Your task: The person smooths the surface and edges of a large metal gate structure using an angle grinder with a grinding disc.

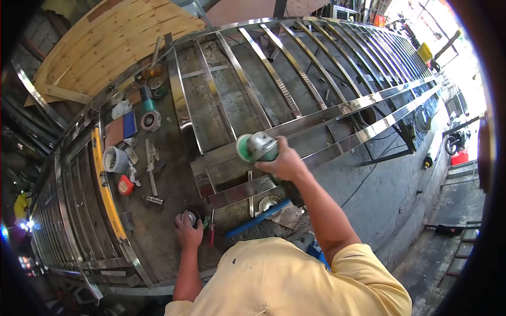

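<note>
My right hand (287, 160) grips an angle grinder (262, 147), held just above the near corner of a shiny metal frame (316, 120). A green disc (244, 148) on the grinder faces left. Down on the dark worktop, my left hand (188, 231) curls round a small round object (193, 215), partly covered by the fingers. Close beside that hand lies a slim tool with a red handle (212, 235). A blue bar (258, 218) and a round disc (269, 205) lie below the frame's corner.
On the worktop are a yellow spirit level (108, 187), a red tape measure (125, 185), a white tub (114, 159) and a teal power tool (149, 111). A second slatted metal frame (67, 197) stands left. Plywood (121, 42) leans behind. The long frame's bars extend far right.
</note>
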{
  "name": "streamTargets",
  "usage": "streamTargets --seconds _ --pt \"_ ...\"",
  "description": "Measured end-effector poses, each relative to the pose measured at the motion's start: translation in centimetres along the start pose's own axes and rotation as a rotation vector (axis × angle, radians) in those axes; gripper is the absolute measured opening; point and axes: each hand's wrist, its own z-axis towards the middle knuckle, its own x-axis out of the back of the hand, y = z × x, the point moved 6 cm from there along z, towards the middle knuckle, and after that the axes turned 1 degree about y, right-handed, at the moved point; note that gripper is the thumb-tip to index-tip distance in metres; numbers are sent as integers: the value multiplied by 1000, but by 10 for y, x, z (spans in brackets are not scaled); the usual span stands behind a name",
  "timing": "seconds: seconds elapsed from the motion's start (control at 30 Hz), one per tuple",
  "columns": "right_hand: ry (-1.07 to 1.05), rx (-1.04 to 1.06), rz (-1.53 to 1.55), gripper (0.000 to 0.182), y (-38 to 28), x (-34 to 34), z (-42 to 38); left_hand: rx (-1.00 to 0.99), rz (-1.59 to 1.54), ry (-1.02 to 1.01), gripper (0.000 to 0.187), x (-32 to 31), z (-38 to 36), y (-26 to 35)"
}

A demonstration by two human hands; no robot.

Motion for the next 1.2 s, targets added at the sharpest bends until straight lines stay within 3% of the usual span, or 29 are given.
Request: streamTargets --seconds 0.1,0.27,0.4,0.47,0.53,0.57,0.67,0.7,0.83,0.9,1.0,1.2 --pt "-50 51 -31 112 -23 -28 -12 -49 -73 30 64 0 -5 -10" --pt "172 54 -207 119 11 4 -5 -49 -265 66 57 -1 -30 -14" --pt "340 -101 -174 97 58 70 -4 -49 -335 150 55 2 -57 -11" --pt "184 128 101 70 123 88 19 -44 -385 167 51 4 -63 -19" --pt "227 154 303 55 130 85 -30 -19 -436 133 46 -1 -64 -31" --pt "257 103 446 58 138 81 -57 26 -427 169 36 10 -65 -33" --pt "240 44 753 58 148 49 -121 85 -293 139 30 10 -60 -62" --pt "234 45 839 57 149 40 -137 28 -241 202 25 20 -56 -64" --pt "258 93 1006 58 162 6 -175 -86 -328 27 27 25 -42 -44" --pt "247 106 1047 61 154 -11 -194 -199 -458 28 28 21 -34 -8" --pt "216 119 1023 68 138 -28 -218 -215 -272 16 30 -18 -23 17" --pt "249 153 824 97 94 -55 -252 -275 -295 31 19 -28 -9 10"
